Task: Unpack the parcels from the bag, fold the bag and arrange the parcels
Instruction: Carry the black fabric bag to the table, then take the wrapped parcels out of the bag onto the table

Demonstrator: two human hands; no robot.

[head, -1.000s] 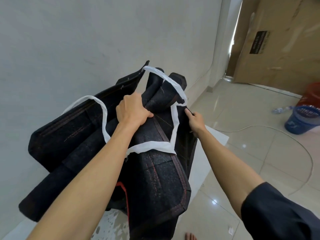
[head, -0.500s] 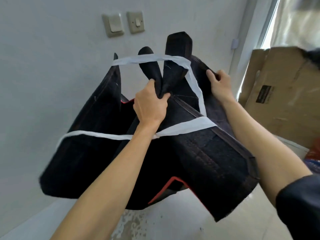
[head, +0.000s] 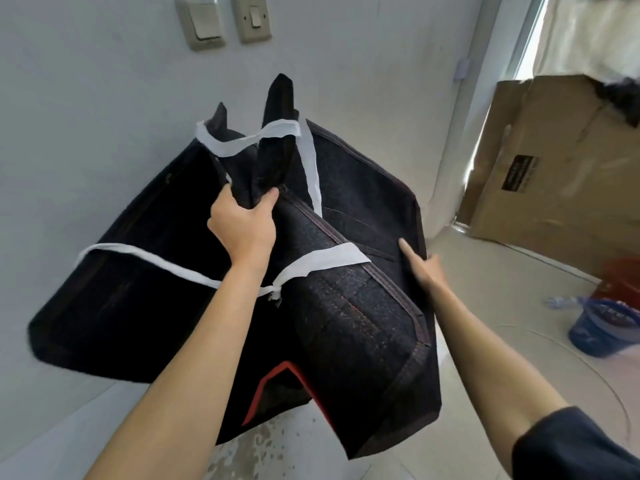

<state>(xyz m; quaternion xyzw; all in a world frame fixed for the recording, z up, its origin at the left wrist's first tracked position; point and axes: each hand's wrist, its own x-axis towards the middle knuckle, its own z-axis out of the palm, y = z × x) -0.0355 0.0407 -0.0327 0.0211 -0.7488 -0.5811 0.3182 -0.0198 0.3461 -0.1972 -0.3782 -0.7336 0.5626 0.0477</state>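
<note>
A large dark felt bag (head: 360, 327) with red stitching hangs in the air in front of me. A white strap (head: 145, 261) loops loosely around it. My left hand (head: 242, 223) is shut on the bag's two dark handles (head: 273, 147), holding them together. My right hand (head: 420, 268) is flat against the bag's right side panel, fingers extended and holding nothing. A red-edged flap (head: 270, 386) shows at the bag's underside. No parcels are visible.
A grey wall with two light switches (head: 225, 20) stands straight ahead. A big cardboard box (head: 554, 174) leans at the right near a doorway. On the tiled floor sit a blue bucket (head: 599, 323) and a red container (head: 620, 275).
My right hand has let go of the bag's upper right edge and dropped to its side panel. The bag has swung lower and the white strap has shifted.
</note>
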